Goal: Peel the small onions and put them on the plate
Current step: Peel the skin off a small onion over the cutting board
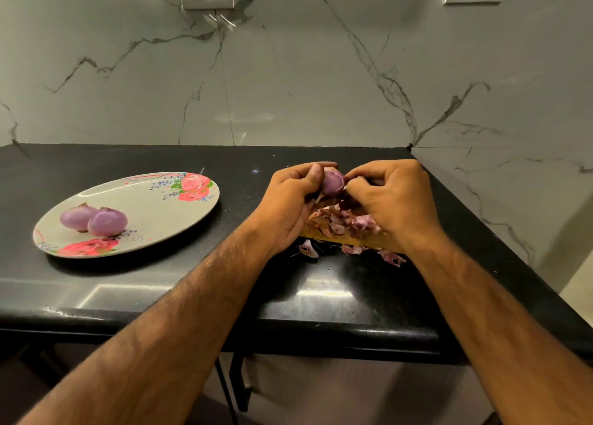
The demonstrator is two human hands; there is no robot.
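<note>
A: Which step is this?
B: Peeling. The left hand (pixel 288 203) grips an onion (pixel 333 182) above the peels (pixel 343 222). The right hand (pixel 398 200), fingers curled, pinches at its side.
A: And the plate (pixel 154 206)?
B: Well to the left on the counter (pixel 128 283), with two peeled onions (pixel 107 221) touching on it.
A: Next?
B: Probably stripping the last skin, then carrying the onion left to the plate.

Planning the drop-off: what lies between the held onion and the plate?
Head view: apart from the left hand gripping the onion, only bare black counter up to the plate.
</note>
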